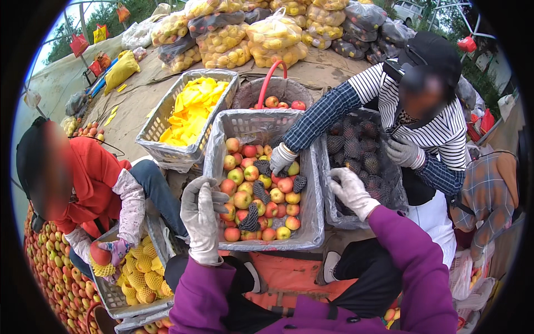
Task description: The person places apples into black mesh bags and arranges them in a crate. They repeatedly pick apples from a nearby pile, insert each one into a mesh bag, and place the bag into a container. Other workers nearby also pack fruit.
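Observation:
My left hand [203, 217], in a white glove, is held open at the left edge of a plastic-lined crate [308, 236] of red and yellow apples [242, 199]; nothing shows in it. My white-gloved right hand [349, 192] hovers by that crate's right rim, over a second crate [386, 214] of fruit in dark mesh sleeves [370, 163]. Its fingers are apart and slightly bent, with nothing visible in them. Loose dark sleeves [261, 191] lie among the apples. A co-worker's gray-gloved hand [282, 157] reaches into the apple crate.
A person in striped top [450, 133] sits right; another in red [97, 175] at left holds an apple [100, 254] over a crate of yellow-netted fruit [146, 270]. Behind are a crate of yellow sleeves [189, 108], a red-handled basket [250, 92], bagged fruit [222, 50]. Apples [67, 278] heap at far left.

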`<control>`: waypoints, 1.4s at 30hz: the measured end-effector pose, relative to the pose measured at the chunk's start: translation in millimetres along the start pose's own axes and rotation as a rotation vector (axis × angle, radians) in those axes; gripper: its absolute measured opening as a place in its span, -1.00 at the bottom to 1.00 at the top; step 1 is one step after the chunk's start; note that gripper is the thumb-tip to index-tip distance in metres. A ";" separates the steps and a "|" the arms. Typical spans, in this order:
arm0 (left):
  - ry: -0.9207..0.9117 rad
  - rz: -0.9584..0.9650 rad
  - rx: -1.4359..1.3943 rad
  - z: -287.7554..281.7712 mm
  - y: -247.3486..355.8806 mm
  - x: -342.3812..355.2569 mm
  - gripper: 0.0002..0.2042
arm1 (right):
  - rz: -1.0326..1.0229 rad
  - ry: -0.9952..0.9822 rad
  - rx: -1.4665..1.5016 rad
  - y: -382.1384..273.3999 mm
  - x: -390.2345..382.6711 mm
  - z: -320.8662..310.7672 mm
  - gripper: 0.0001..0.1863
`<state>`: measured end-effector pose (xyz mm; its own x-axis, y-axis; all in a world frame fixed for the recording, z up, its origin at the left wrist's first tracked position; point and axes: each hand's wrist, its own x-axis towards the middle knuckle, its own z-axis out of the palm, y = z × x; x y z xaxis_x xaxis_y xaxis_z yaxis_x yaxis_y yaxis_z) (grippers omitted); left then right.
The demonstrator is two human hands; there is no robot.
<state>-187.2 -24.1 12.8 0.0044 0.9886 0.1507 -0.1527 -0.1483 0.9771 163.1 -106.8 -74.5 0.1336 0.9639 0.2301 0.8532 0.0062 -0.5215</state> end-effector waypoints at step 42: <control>-0.744 -0.210 0.147 4.9 -25.3 -24.0 -0.58 | 0.324 -0.516 1.286 -162.0 11.2 13.0 -0.64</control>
<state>-178.7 -44.2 -14.8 0.6873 0.7258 -0.0290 0.0569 -0.0140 0.9983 19.8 -93.5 1.8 -0.2032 0.9550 -0.2162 -0.2609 -0.2656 -0.9281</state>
